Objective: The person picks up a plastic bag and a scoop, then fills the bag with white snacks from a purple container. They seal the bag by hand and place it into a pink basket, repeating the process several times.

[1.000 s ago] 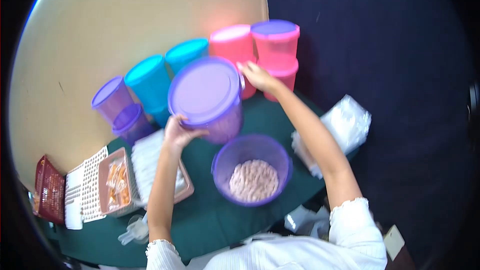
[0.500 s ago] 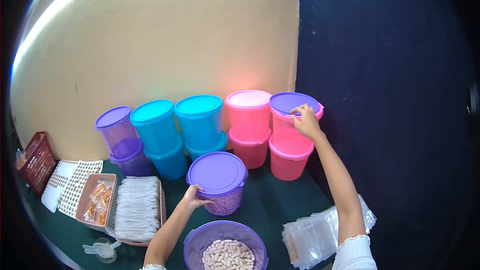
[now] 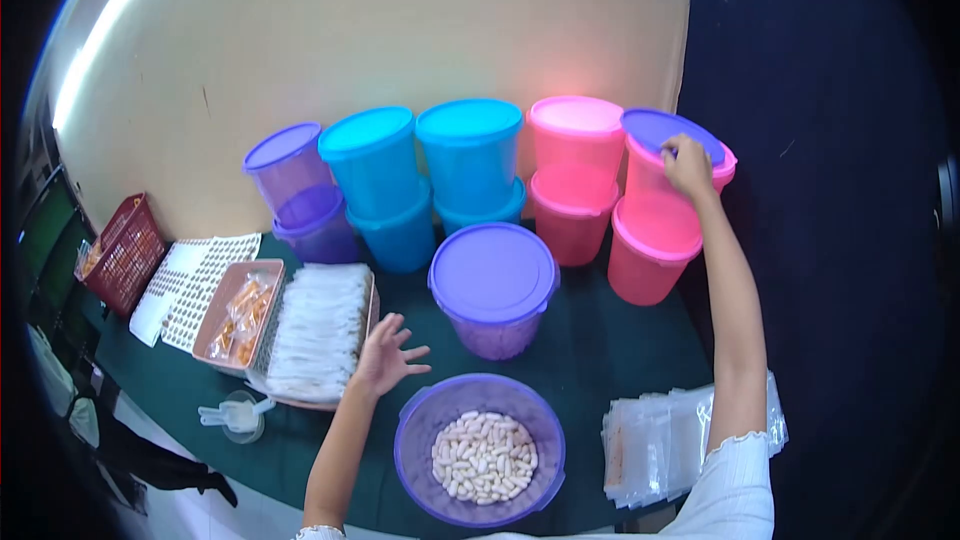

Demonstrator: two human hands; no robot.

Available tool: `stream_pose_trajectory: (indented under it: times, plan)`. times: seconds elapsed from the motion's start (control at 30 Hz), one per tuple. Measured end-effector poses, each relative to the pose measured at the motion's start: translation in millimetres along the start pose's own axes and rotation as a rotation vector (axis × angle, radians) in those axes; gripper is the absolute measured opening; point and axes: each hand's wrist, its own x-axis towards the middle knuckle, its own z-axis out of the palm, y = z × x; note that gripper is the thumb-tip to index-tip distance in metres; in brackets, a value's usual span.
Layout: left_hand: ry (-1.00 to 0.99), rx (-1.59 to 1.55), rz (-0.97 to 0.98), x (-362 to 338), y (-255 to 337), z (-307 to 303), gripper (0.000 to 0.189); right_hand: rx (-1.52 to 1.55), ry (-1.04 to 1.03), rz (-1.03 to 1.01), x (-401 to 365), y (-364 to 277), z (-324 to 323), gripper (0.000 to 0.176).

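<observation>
My right hand pinches the near edge of a purple lid, which lies tilted on top of a pink tub at the right. That tub stands on another pink tub. With fingers spread, my left hand hovers holding nothing between the stack of white packets and a lidded purple tub. In front of me stands an uncovered purple tub with white, capsule-shaped pieces at its bottom.
Stacked purple, blue and pink tubs line the back. On the left are a basket of orange packets, a sticker sheet, a red basket and a cup with scoops. Clear plastic bags lie front right.
My left hand has let go of the lidded purple tub and drawn back, fingers spreading. The purple lid under my right hand now tilts off the pink tub's rim. The view has shifted.
</observation>
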Motion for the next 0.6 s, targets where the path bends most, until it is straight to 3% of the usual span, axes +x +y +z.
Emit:
stream_pose_trajectory:
  times: [0.03, 0.1, 0.13, 0.2, 0.23, 0.3, 0.4, 0.5, 0.6]
  plan:
    - [0.013, -0.005, -0.022, -14.5, -2.4, -11.6, 0.069, 0.053, 0.061, -0.050, 3.8, 2.9, -1.1, 0.015]
    - [-0.057, 0.054, 0.186, -42.7, -11.2, -33.5, 0.062, 0.171, 0.154, -0.139, 5.6, -1.9, -9.6, 0.015]
    - [-0.047, 0.053, 0.157, -57.1, -16.7, -36.5, 0.062, 0.236, 0.182, -0.178, 0.3, -13.5, -22.6, 0.015]
    - [0.019, 0.123, 0.278, -88.0, -29.2, -37.2, 0.061, 0.344, 0.146, -0.280, -20.7, -44.9, -50.8, 0.014]
    - [0.028, 0.124, 0.260, -101.4, -34.6, -34.5, 0.062, 0.337, 0.120, -0.266, -34.5, -60.0, -57.1, 0.014]
    - [0.056, 0.117, 0.259, -120.4, -52.1, -31.9, 0.064, 0.469, 0.040, -0.433, -61.0, -91.9, -62.9, 0.013]
    - [0.075, 0.091, 0.246, -140.6, -75.2, -26.9, 0.069, 0.468, -0.075, -0.511, -101.5, -133.1, -27.9, 0.012]
    - [0.051, 0.077, 0.224, -149.0, -94.0, -21.5, 0.063, 0.428, -0.223, -0.581, -144.6, -161.5, 28.8, 0.009]
    - [-0.029, -0.017, 0.064, -161.4, -102.2, -12.2, 0.067, 0.374, -0.312, -0.609, -182.2, -176.4, 76.9, 0.007]
